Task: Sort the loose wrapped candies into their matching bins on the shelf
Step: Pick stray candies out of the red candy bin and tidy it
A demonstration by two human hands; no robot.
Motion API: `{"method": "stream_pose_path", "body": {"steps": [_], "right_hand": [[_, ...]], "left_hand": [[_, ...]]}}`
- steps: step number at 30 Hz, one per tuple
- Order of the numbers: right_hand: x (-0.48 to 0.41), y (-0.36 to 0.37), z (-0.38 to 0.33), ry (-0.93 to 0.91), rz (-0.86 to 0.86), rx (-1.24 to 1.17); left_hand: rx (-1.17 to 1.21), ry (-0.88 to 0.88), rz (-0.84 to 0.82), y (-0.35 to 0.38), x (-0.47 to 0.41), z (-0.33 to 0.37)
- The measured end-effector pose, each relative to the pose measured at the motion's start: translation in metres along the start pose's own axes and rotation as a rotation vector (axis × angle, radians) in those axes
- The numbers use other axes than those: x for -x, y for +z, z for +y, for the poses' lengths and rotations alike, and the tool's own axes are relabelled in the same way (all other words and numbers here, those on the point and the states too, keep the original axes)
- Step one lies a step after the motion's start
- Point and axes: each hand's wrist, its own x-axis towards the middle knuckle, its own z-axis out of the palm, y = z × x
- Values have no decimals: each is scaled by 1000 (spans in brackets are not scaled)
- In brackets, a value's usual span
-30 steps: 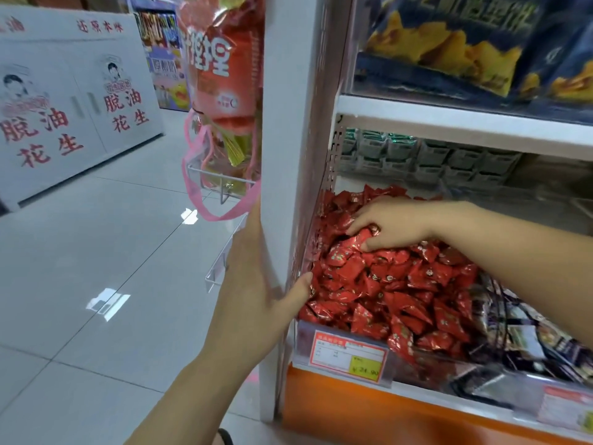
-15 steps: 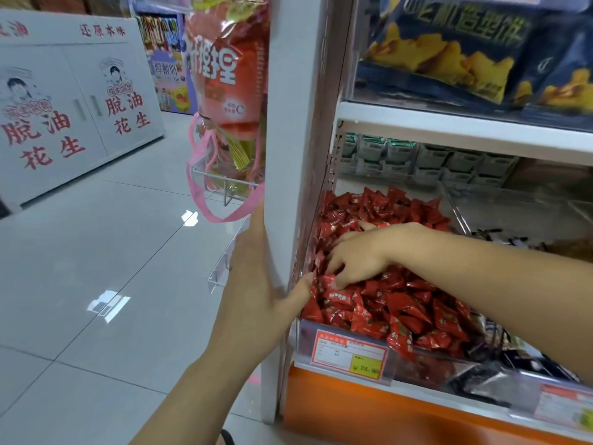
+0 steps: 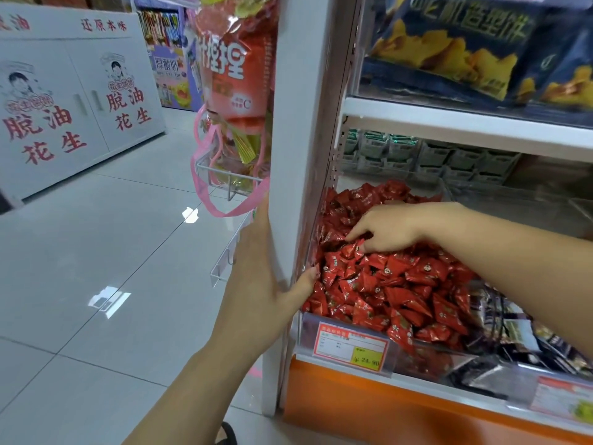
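A clear-fronted bin (image 3: pixel 309 330) at the left end of the shelf is heaped with red wrapped candies (image 3: pixel 404 293). My right hand (image 3: pixel 388 229) reaches in from the right and lies on the pile near the bin's left wall. Its fingers are spread and bent, with the tips among the wrappers, and the thumb is hidden. My left hand (image 3: pixel 256 284) presses flat against the white end panel (image 3: pixel 298 107), fingers pointing up. Its thumb hooks round the panel's edge and touches the candies.
A red and yellow price tag (image 3: pixel 353 346) sits on the bin front. Dark wrapped candies (image 3: pixel 513 332) fill the neighbouring bin to the right. Green-white packs (image 3: pixel 401 149) line the shelf back, blue snack bags (image 3: pixel 449 49) sit above. A hanging red bag (image 3: pixel 231 69) and wire rack (image 3: pixel 224 181) are beside my left hand.
My right hand slid from the back of the red pile toward the front left, then drew back a little. The left hand stayed on the panel.
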Motion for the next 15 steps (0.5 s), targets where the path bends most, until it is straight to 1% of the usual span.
{"method": "stream_pose_path", "body": {"steps": [4,6,8,9,10,11,12,13,15], "right_hand": [[33,-15,-2,-69,147,-217],[56,-19,0,-65,225,-269],[82,-16,5,-48,275,-286],[95,-12,8,-33,288,-295],[107,-7,10,-18,295,-300],[118,-1,11,-1,299,-295],[128,5,12,14,303,-275],[136,12,13,31,306,-244],[148,25,13,75,290,-193]], "left_hand": [[-15,14,42,2,2,-3],[-13,24,164,0,7,2],[-34,157,293,-1,14,13],[-41,253,297,0,17,21],[-46,340,243,3,18,29],[-54,397,136,7,17,37],[-65,414,-5,13,13,43],[-82,388,-161,21,7,49],[-137,272,-445,38,-9,59]]}}
